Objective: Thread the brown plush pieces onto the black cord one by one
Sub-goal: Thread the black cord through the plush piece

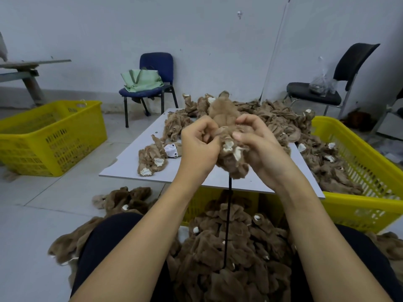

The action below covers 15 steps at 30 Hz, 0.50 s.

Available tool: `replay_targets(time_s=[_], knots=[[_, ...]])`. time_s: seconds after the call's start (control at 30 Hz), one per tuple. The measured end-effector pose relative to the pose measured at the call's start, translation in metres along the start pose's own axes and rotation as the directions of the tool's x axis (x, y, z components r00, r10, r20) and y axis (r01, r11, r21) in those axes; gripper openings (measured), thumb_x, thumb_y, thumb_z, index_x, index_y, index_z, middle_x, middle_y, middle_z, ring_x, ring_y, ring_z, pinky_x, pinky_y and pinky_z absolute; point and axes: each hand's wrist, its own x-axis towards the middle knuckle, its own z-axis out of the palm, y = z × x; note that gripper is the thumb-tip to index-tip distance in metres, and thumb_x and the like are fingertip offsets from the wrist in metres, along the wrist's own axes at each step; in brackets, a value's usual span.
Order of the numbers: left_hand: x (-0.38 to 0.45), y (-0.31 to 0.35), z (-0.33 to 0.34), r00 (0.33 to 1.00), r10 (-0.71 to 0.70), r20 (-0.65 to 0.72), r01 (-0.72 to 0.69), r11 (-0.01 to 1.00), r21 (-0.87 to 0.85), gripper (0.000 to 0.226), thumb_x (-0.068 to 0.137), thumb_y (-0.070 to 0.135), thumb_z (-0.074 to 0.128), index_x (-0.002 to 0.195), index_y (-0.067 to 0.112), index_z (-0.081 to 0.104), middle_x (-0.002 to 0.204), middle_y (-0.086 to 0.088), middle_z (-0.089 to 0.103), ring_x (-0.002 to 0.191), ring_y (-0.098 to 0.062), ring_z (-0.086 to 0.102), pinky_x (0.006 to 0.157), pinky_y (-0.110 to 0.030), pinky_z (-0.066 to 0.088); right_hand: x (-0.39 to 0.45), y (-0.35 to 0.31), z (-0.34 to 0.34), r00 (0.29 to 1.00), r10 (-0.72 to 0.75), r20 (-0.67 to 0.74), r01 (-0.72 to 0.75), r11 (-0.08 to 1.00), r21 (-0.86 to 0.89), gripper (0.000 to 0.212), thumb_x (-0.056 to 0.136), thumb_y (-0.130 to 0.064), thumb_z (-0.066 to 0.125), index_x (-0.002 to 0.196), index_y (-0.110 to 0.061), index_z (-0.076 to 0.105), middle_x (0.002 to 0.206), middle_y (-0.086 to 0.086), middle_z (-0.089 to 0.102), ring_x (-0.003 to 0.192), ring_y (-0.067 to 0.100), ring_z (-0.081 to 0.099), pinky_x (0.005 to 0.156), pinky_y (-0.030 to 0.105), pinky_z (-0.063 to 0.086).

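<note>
A brown plush piece (232, 158) with white patches is held up over the near edge of the grey board (130, 158). My left hand (199, 147) pinches its left side and my right hand (257, 144) grips its right side, thumb on top. A black cord (227, 216) hangs straight down from under the piece into a bunch of threaded brown plush pieces (229, 258) between my knees. The cord's upper end is hidden inside the piece. A heap of loose plush pieces (272, 118) lies on the board behind my hands.
A yellow crate (370, 171) at the right holds more plush pieces, and another yellow crate (50, 138) stands on the floor at left. A small plush cluster (152, 160) lies on the board's left. A blue chair (152, 83) and a black chair (327, 88) stand by the wall.
</note>
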Motion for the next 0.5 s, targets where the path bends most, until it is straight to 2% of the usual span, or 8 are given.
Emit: replay_targets(time_s=[0.07, 0.13, 0.23, 0.27, 0.33, 0.37, 0.43, 0.5], knots=[[0.001, -0.003, -0.002, 0.998, 0.009, -0.066, -0.007, 1.000, 0.028, 0.020, 0.081, -0.012, 0.063, 0.067, -0.007, 0.050, 0.058, -0.001, 0.035, 0.057, -0.008, 0.030, 0.052, -0.022, 0.025, 0.000, 0.005, 0.006, 1.000, -0.015, 0.022, 0.016, 0.998, -0.054, 0.039, 0.073, -0.005, 0.068, 0.105, -0.022, 0.054, 0.106, 0.010, 0.065, 0.095, 0.023, 0.064, 0.072, 0.032, 0.055], [0.000, -0.004, -0.004, 0.997, 0.003, -0.074, 0.001, 0.999, 0.053, 0.017, 0.080, -0.012, 0.063, 0.068, -0.006, 0.053, 0.060, -0.006, 0.037, 0.057, -0.010, 0.031, 0.051, -0.022, 0.026, 0.000, 0.008, 0.009, 0.999, -0.049, -0.018, 0.046, 0.990, -0.133, 0.038, 0.072, -0.006, 0.070, 0.102, -0.021, 0.053, 0.104, 0.015, 0.062, 0.092, 0.026, 0.061, 0.074, 0.036, 0.054], [0.002, -0.002, -0.011, 0.990, -0.085, 0.111, 0.077, 0.994, 0.075, 0.015, 0.084, -0.013, 0.061, 0.077, -0.001, 0.063, 0.068, -0.008, 0.054, 0.054, -0.007, 0.045, 0.051, -0.018, 0.037, -0.001, 0.008, 0.004, 0.982, -0.147, -0.116, 0.118, 0.967, -0.227, 0.039, 0.069, -0.006, 0.073, 0.098, -0.024, 0.054, 0.095, 0.011, 0.064, 0.085, 0.021, 0.063, 0.071, 0.035, 0.053], [0.003, -0.002, -0.014, 0.962, -0.152, 0.226, 0.150, 0.988, 0.028, 0.016, 0.086, -0.016, 0.059, 0.084, 0.000, 0.065, 0.075, -0.011, 0.060, 0.058, -0.008, 0.054, 0.053, -0.018, 0.044, -0.001, 0.007, 0.001, 0.968, -0.204, -0.148, 0.153, 0.942, -0.298, 0.038, 0.067, -0.006, 0.071, 0.096, -0.025, 0.054, 0.093, 0.009, 0.065, 0.082, 0.017, 0.064, 0.068, 0.032, 0.053], [0.003, -0.001, -0.018, 0.864, -0.275, 0.422, 0.342, 0.935, -0.090, 0.019, 0.088, -0.018, 0.055, 0.095, -0.001, 0.063, 0.088, -0.021, 0.060, 0.070, -0.026, 0.064, 0.058, -0.025, 0.052, -0.001, 0.006, -0.003, 0.938, -0.300, -0.172, 0.204, 0.882, -0.425, 0.037, 0.067, -0.004, 0.069, 0.093, -0.025, 0.055, 0.091, 0.009, 0.064, 0.079, 0.013, 0.062, 0.065, 0.031, 0.052], [0.002, -0.002, -0.019, 0.839, -0.296, 0.457, 0.387, 0.914, -0.119, 0.019, 0.088, -0.016, 0.055, 0.097, -0.001, 0.061, 0.091, -0.022, 0.057, 0.074, -0.032, 0.062, 0.059, -0.029, 0.052, -0.001, 0.006, -0.002, 0.933, -0.319, -0.163, 0.217, 0.865, -0.452, 0.037, 0.068, -0.002, 0.070, 0.093, -0.024, 0.055, 0.091, 0.011, 0.064, 0.079, 0.014, 0.062, 0.065, 0.033, 0.052], [0.001, -0.003, -0.017, 0.849, -0.287, 0.443, 0.382, 0.914, -0.141, 0.016, 0.084, -0.009, 0.056, 0.097, 0.001, 0.058, 0.094, -0.020, 0.053, 0.078, -0.034, 0.052, 0.063, -0.038, 0.046, -0.001, 0.008, 0.001, 0.931, -0.338, -0.135, 0.240, 0.849, -0.470, 0.038, 0.072, 0.003, 0.072, 0.092, -0.023, 0.053, 0.093, 0.015, 0.063, 0.078, 0.016, 0.060, 0.064, 0.035, 0.051], [0.000, -0.004, -0.018, 0.872, -0.248, 0.422, 0.338, 0.928, -0.153, 0.017, 0.081, -0.007, 0.056, 0.095, 0.004, 0.057, 0.093, -0.018, 0.050, 0.077, -0.030, 0.047, 0.062, -0.038, 0.043, -0.001, 0.008, 0.005, 0.915, -0.383, -0.126, 0.278, 0.826, -0.490, 0.037, 0.072, 0.004, 0.071, 0.090, -0.021, 0.050, 0.083, 0.008, 0.058, 0.071, 0.013, 0.055, 0.058, 0.027, 0.047]])
